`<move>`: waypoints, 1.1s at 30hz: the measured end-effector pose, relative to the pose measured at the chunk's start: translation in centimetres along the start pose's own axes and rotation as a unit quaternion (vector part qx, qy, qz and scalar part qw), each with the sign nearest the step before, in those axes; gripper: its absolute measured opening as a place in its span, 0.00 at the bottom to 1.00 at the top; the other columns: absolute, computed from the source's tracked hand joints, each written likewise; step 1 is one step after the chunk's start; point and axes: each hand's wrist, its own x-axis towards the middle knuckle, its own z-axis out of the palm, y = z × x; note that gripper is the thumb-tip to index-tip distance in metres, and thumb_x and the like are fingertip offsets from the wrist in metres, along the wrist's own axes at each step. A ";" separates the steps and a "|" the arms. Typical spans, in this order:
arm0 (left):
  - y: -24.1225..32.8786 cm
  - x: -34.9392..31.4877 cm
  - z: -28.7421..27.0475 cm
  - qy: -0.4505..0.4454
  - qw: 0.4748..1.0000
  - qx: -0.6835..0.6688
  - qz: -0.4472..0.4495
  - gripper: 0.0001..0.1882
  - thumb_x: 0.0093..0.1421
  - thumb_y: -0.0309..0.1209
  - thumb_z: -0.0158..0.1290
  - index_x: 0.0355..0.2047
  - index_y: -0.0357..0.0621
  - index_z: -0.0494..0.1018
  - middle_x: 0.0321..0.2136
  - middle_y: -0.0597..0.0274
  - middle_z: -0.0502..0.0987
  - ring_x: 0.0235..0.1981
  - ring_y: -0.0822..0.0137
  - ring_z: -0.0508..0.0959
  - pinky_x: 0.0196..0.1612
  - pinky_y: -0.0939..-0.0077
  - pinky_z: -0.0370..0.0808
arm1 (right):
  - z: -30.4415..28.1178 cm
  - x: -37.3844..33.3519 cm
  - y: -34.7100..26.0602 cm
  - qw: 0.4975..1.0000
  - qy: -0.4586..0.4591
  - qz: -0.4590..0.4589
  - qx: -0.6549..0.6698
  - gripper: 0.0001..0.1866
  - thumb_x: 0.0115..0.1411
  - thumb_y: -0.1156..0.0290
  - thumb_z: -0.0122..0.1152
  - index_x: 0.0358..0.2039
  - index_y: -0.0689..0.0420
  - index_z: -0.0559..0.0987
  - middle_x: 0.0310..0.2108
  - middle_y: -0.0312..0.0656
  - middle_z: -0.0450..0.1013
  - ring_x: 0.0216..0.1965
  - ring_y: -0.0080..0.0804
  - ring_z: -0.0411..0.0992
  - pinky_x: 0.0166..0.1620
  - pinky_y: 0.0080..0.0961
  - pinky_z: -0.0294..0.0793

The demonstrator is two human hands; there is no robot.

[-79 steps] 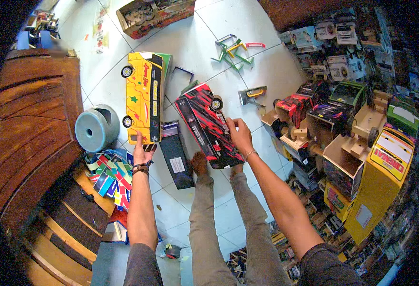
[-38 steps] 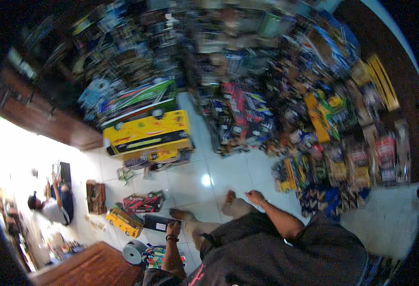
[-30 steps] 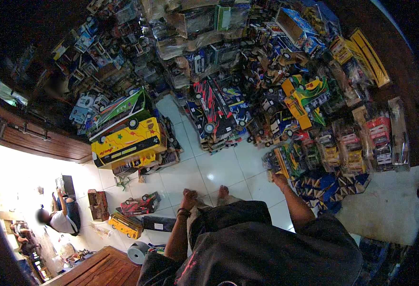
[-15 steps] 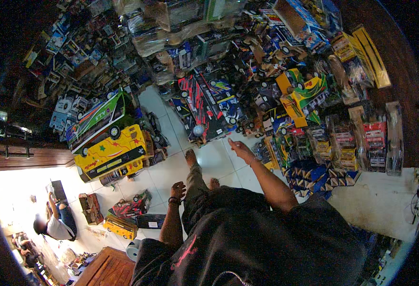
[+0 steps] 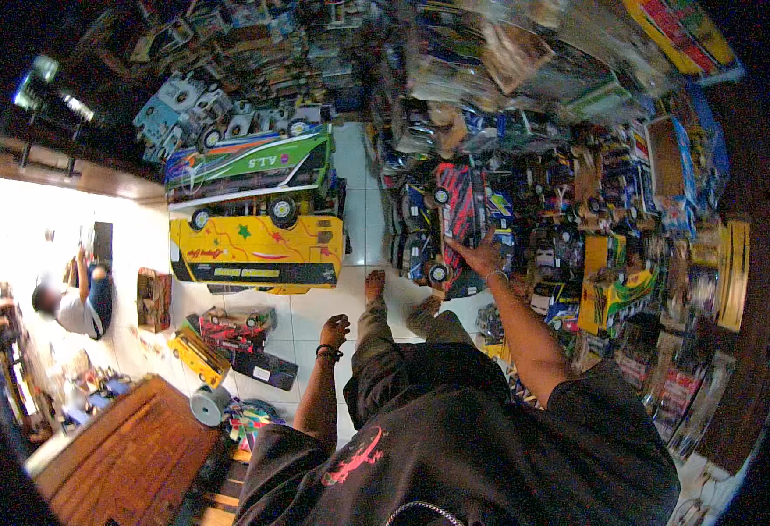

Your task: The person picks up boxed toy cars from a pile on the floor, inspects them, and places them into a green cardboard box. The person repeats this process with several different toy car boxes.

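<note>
Red and black streak the toy bus (image 5: 465,197) that lies right of the large yellow bus (image 5: 256,250), across a strip of pale tiled floor (image 5: 365,228). The right hand (image 5: 483,256) reaches to its near end, grip spread wide, seeming to touch the side but not closed round it. Reaching and first contact look like the step in hand; a secure hold would call for fingers and thumb folding around the body. Below the yellow bus's right end, the left hand (image 5: 335,330) hangs half-curled, nothing visible in its grip; how far open, I cannot tell.
</note>
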 end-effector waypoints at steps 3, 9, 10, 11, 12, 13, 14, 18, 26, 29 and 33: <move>-1.6 -1.3 0.4 0.067 0.993 -0.081 -0.056 0.22 0.60 0.45 0.53 0.48 0.44 0.71 0.35 0.58 0.79 0.32 0.69 0.79 0.22 0.78 0.71 | 1.8 2.4 -0.8 0.999 -0.011 -0.031 0.021 0.79 0.27 0.19 0.58 0.66 0.61 0.32 0.63 0.70 0.45 0.62 0.64 0.52 0.63 0.48 0.53; -4.5 -6.0 2.0 0.177 0.983 -0.018 -0.051 0.22 0.58 0.45 0.53 0.46 0.41 0.74 0.34 0.57 0.80 0.33 0.69 0.80 0.29 0.75 0.75 | 4.3 6.6 -0.1 0.992 -0.007 -0.033 -0.124 0.77 0.31 0.20 0.56 0.66 0.58 0.28 0.61 0.64 0.54 0.62 0.58 0.56 0.62 0.46 0.53; -5.0 -6.6 1.9 0.193 0.979 0.005 -0.060 0.22 0.58 0.45 0.53 0.45 0.41 0.75 0.34 0.57 0.81 0.33 0.68 0.80 0.31 0.74 0.75 | 3.8 7.2 -0.2 0.978 -0.104 -0.074 -0.168 0.75 0.33 0.20 0.54 0.66 0.58 0.30 0.61 0.63 0.55 0.62 0.55 0.57 0.61 0.45 0.55; -5.4 -6.7 2.1 0.204 0.974 0.031 -0.091 0.22 0.57 0.44 0.53 0.45 0.41 0.75 0.34 0.56 0.81 0.33 0.67 0.80 0.34 0.73 0.76 | 3.1 7.7 -0.2 0.952 -0.197 -0.121 -0.199 0.73 0.35 0.20 0.53 0.67 0.59 0.33 0.60 0.62 0.57 0.62 0.53 0.57 0.61 0.43 0.56; -6.2 -7.4 2.3 0.228 0.971 0.023 -0.071 0.22 0.56 0.45 0.53 0.44 0.41 0.76 0.33 0.55 0.81 0.33 0.67 0.80 0.40 0.72 0.76 | 2.5 7.6 0.3 0.934 -0.229 -0.106 -0.253 0.71 0.37 0.21 0.52 0.67 0.60 0.36 0.60 0.61 0.57 0.62 0.53 0.57 0.60 0.42 0.56; -6.6 -7.5 2.4 0.219 0.973 0.016 -0.074 0.24 0.58 0.49 0.53 0.46 0.43 0.73 0.33 0.61 0.80 0.27 0.72 0.77 0.25 0.77 0.73 | 1.1 7.9 0.3 0.938 -0.231 -0.114 -0.233 0.69 0.39 0.22 0.51 0.67 0.61 0.38 0.60 0.61 0.57 0.62 0.53 0.57 0.60 0.41 0.57; -7.2 -7.7 2.6 0.237 0.970 0.018 -0.060 0.24 0.57 0.48 0.53 0.44 0.42 0.75 0.32 0.58 0.80 0.29 0.69 0.79 0.32 0.74 0.75 | 1.0 6.9 1.1 0.974 -0.121 -0.113 -0.152 0.68 0.41 0.23 0.52 0.67 0.62 0.40 0.61 0.60 0.57 0.62 0.53 0.57 0.60 0.40 0.57; -8.3 -8.0 4.0 0.275 0.960 -0.008 -0.044 0.22 0.56 0.46 0.51 0.42 0.42 0.76 0.29 0.57 0.81 0.28 0.67 0.80 0.32 0.72 0.76 | -3.3 4.7 2.9 0.979 -0.129 -0.151 0.038 0.65 0.43 0.28 0.56 0.66 0.66 0.44 0.63 0.57 0.54 0.63 0.49 0.54 0.61 0.37 0.54; -6.6 -9.4 9.0 0.291 0.955 0.055 0.015 0.23 0.57 0.46 0.51 0.44 0.41 0.76 0.38 0.54 0.80 0.37 0.62 0.80 0.41 0.71 0.75 | -12.2 -2.0 1.7 0.965 -0.154 -0.210 0.039 0.65 0.42 0.31 0.60 0.66 0.66 0.44 0.64 0.56 0.51 0.65 0.46 0.51 0.65 0.32 0.49; -6.3 -10.2 9.5 0.323 0.945 0.049 0.014 0.25 0.56 0.47 0.50 0.42 0.37 0.77 0.38 0.51 0.80 0.41 0.60 0.80 0.47 0.70 0.73 | -13.9 -5.9 -0.4 0.947 -0.189 -0.256 0.039 0.60 0.45 0.33 0.59 0.66 0.60 0.47 0.62 0.57 0.55 0.65 0.44 0.51 0.65 0.32 0.50; -6.0 -11.1 7.8 0.358 0.932 0.047 0.003 0.23 0.56 0.45 0.49 0.41 0.38 0.78 0.37 0.51 0.80 0.41 0.59 0.80 0.47 0.70 0.73 | -14.0 -9.1 -7.0 0.928 -0.185 -0.320 0.042 0.41 0.57 0.38 0.50 0.61 0.57 0.64 0.58 0.44 0.65 0.63 0.36 0.57 0.66 0.29 0.45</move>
